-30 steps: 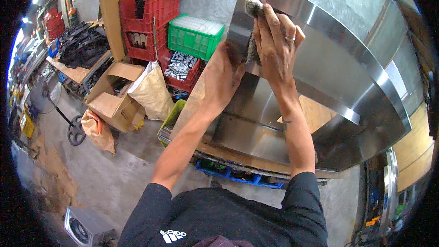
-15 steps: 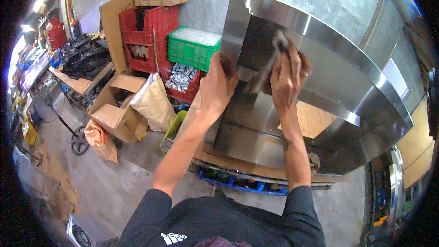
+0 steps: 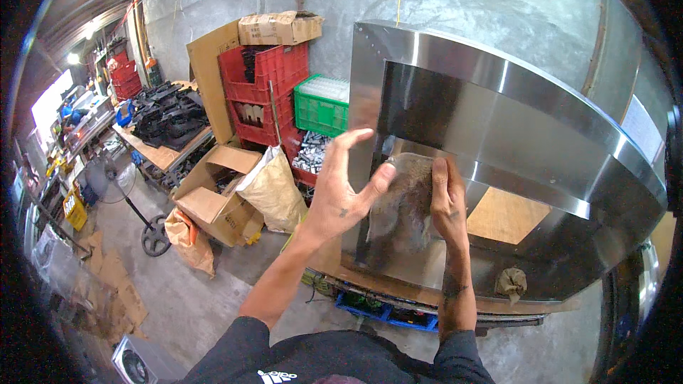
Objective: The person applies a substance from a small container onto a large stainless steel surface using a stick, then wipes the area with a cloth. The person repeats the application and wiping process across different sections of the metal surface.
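Observation:
A large stainless steel hood (image 3: 512, 110) stands on a wooden bench in front of me. My right hand (image 3: 446, 200) presses a dirty grey-brown cloth (image 3: 404, 203) flat against the hood's lower inner panel. My left hand (image 3: 343, 192) hovers at the hood's left edge with its fingers spread. Its thumb tip reaches the cloth's upper left corner, and the hand holds nothing.
A crumpled rag (image 3: 511, 281) lies on the bench edge at the right. Blue crates (image 3: 377, 310) sit under the bench. To the left are red crates (image 3: 274, 92), a green crate (image 3: 324, 105), open cardboard boxes (image 3: 213, 199), a tan sack (image 3: 272, 192) and a fan stand (image 3: 152, 239).
Both hands came down from the hood's top edge to its lower inner panel. The cloth moved down with my right hand, and my left hand lifted off the steel with fingers spread.

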`<state>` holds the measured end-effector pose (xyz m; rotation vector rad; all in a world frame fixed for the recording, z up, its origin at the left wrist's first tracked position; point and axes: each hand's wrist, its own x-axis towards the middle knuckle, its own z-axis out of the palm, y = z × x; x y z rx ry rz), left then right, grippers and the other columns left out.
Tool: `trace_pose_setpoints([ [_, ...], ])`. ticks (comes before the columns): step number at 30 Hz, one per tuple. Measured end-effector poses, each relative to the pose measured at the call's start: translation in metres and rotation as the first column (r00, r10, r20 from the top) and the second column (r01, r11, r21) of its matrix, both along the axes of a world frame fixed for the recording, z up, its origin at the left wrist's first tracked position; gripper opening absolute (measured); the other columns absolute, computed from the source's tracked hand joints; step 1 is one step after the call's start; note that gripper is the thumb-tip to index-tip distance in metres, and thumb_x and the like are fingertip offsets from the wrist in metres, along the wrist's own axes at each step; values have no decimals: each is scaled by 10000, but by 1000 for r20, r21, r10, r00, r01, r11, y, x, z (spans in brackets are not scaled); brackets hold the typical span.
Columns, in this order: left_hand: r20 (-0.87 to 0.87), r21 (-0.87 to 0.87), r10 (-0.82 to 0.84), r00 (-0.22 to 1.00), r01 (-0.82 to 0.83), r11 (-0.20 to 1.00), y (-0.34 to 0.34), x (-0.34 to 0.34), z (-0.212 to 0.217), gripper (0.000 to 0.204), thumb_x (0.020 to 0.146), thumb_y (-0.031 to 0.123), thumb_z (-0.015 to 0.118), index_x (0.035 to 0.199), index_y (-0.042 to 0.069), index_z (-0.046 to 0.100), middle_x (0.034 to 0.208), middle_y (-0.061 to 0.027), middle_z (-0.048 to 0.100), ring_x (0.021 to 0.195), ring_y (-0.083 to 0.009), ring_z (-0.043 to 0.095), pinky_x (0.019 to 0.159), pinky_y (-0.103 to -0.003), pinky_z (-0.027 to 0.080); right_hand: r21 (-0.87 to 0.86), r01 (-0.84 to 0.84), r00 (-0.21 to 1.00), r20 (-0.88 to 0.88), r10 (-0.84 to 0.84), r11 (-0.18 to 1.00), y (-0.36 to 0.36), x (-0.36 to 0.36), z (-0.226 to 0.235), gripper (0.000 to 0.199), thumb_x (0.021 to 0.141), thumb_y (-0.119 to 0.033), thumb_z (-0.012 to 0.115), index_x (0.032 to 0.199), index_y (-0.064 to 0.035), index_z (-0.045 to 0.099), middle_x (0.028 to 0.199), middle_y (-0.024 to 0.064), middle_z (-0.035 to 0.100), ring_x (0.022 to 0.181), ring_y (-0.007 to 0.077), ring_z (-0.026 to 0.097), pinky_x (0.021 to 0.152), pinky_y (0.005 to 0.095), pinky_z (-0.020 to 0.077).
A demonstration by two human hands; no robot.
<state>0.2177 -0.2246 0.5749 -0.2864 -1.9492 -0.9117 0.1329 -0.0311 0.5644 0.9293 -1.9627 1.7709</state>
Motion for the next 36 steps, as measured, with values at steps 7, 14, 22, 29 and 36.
trace_pose_setpoints([
  [7, 166, 668, -639, 751, 391, 633, -11, 4, 9, 320, 1025, 215, 744, 1238, -17, 689, 1104, -45, 735, 1006, -89, 661, 888, -268, 540, -69, -78, 994, -76, 73, 995, -27, 13, 31, 150, 1095, -164, 628, 1115, -16, 619, 903, 4, 587, 864, 100, 538, 782, 262, 458],
  [14, -20, 516, -339, 941, 300, 802, -7, -3, 36, 257, 1019, 196, 755, 1161, 23, 630, 975, -31, 720, 915, -87, 673, 820, -264, 565, 115, -104, 932, -336, 137, 988, -48, 16, 12, 287, 1008, -125, 593, 1266, -3, 562, 1169, 169, 613, 1107, 254, 606, 1010, 398, 472],
  [22, -148, 359, -82, 986, 131, 924, -9, -14, 60, 237, 1078, 238, 635, 1143, 23, 710, 1105, -60, 730, 975, -117, 666, 930, -318, 549, -276, 260, 797, -480, -367, 925, -74, 6, 50, 196, 1049, -102, 653, 1195, 25, 625, 1086, 166, 661, 944, 298, 669, 846, 385, 541],
  [29, -218, 64, 264, 940, -256, 964, -12, -71, 14, 789, 823, 64, 824, 1452, -102, 378, 1341, -325, 525, 1278, -500, 514, 1095, -504, 433, -203, 494, 437, -783, -443, 846, -98, -22, 107, 386, 860, -22, 785, 1223, -58, 660, 1116, 157, 638, 996, 368, 666, 860, 458, 558],
  [36, -72, 103, 179, 981, -171, 980, -15, -86, -8, 613, 854, 149, 815, 1299, 5, 418, 1098, -292, 702, 1026, -548, 676, 839, -557, 574, -203, 598, 247, -874, -419, 776, -104, -37, 111, 406, 820, -14, 800, 1208, -63, 692, 1129, 121, 645, 1067, 316, 634, 935, 432, 517],
])
